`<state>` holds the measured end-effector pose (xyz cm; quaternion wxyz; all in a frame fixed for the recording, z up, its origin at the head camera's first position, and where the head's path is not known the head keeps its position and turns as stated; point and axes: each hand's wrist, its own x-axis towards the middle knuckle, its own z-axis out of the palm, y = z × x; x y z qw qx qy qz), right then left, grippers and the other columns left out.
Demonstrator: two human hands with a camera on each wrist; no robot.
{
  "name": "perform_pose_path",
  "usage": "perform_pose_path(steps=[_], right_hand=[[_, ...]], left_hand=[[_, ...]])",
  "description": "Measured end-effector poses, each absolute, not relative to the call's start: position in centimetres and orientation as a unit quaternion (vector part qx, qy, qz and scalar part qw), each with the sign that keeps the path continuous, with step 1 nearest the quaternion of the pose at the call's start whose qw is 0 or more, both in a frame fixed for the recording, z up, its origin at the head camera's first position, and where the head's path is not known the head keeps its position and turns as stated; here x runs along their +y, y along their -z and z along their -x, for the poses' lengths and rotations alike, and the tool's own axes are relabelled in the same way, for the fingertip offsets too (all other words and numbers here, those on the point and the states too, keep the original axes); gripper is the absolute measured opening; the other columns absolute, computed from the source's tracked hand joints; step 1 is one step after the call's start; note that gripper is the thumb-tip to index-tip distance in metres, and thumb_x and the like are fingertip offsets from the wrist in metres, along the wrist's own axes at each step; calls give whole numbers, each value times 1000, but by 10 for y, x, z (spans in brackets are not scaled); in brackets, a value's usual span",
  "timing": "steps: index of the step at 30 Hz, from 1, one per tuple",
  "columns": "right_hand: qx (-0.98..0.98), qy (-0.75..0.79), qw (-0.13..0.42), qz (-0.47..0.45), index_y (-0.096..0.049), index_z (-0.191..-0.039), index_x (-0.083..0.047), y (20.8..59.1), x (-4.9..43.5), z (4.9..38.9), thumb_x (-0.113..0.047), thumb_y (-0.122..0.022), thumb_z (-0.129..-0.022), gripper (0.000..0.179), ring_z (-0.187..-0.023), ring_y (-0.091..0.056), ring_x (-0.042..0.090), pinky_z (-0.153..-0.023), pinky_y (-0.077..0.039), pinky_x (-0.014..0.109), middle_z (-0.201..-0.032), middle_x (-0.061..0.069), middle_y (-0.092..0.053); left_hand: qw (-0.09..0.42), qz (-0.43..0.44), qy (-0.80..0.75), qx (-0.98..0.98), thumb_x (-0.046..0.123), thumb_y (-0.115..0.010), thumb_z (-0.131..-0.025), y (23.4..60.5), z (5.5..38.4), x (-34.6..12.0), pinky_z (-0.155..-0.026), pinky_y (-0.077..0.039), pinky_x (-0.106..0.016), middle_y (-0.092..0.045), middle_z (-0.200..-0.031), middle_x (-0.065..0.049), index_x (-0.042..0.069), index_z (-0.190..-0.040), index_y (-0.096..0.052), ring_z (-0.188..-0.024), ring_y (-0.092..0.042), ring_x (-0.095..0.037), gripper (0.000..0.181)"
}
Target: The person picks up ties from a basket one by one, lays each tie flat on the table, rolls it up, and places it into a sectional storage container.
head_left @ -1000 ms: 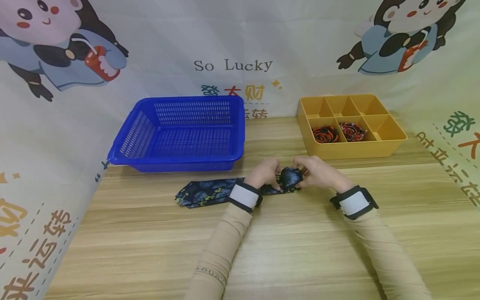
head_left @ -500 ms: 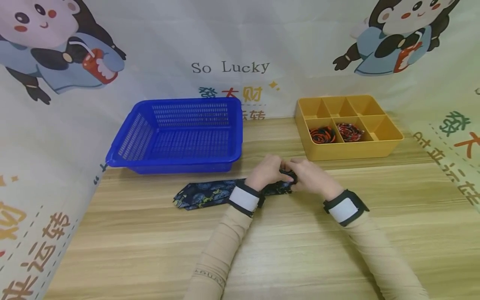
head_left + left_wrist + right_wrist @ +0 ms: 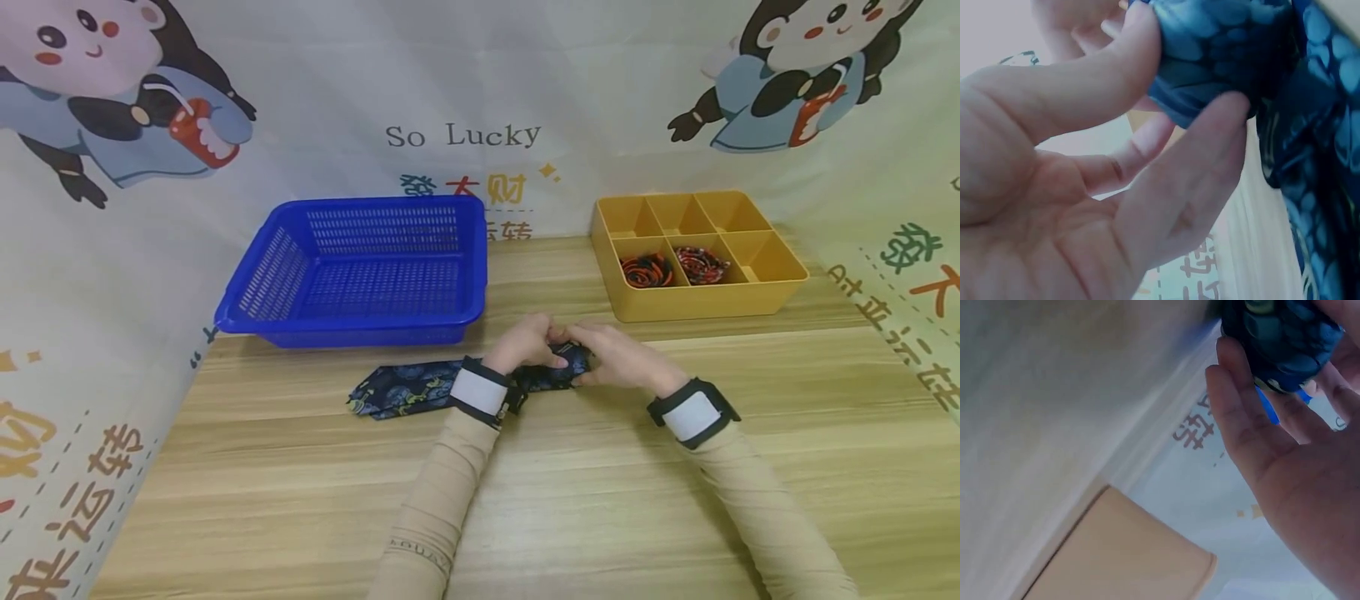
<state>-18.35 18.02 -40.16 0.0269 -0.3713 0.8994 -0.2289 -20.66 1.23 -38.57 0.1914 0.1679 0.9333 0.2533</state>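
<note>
A dark blue patterned necktie [image 3: 412, 388] lies across the table, its pointed wide end to the left and its right end rolled up. My left hand [image 3: 527, 343] pinches the rolled part between thumb and fingers; the left wrist view shows the thumb and fingertips on the rolled fabric [image 3: 1210, 50]. From the right, my right hand [image 3: 618, 357] holds the same roll, and in the right wrist view its fingers curve around the roll [image 3: 1282, 347]. In the head view the hands partly hide the roll.
A blue plastic basket [image 3: 360, 319] stands behind the tie on the left. At the back right is a yellow divided box [image 3: 708, 302]; two front compartments hold an orange-black rolled tie [image 3: 647, 271] and a red patterned rolled tie [image 3: 701, 265]. A printed cloth [image 3: 480, 83] hangs behind.
My right hand has moved slightly left, closer to the left hand, and both hands have shifted their fingers on the roll. The rolled end has moved a little left.
</note>
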Motion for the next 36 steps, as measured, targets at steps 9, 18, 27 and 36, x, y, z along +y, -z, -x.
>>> perform_pose_path(steps=[9, 18, 27, 36], right_hand=[[925, 190, 21, 329, -64, -113, -3, 397, 177, 180, 0, -77, -68, 47, -90, -63, 27, -79, -54, 43, -104, 17, -65], [937, 135, 9, 323, -65, -112, -3, 395, 176, 176, -5, -80, -67, 47, -80, -62, 23, -71, -53, 39, -95, 14, -64], [893, 297, 190, 278, -30, -142, 11, 388, 196, 186, -21, -66, -89, 71, -103, -61, 37, -85, -52, 44, -133, 34, -46], [878, 340, 287, 178, -43, -132, 12, 385, 195, 189, -29, -41, -102, 50, -76, -65, 18, -75, -55, 35, -106, 23, -62]], left_hand=[[214, -182, -220, 934, 35, -72, -83, 377, 205, 10, -49, -29, -19, -34, -52, 6, 13, -52, -38, -50, -35, -9, 52], [161, -175, -278, 931, 36, -73, -82, 388, 201, 24, -46, -34, -15, -45, -43, 5, 8, -51, -56, -42, -49, -8, 45], [230, -128, -346, 901, 35, -76, -80, 390, 204, 15, -48, -41, -20, -51, -47, 0, 5, -80, -67, -54, -64, -18, 31], [237, -137, -330, 904, 31, -74, -82, 385, 203, 14, -46, -38, -18, -60, -54, -3, 12, -50, -47, -55, -64, -15, 46]])
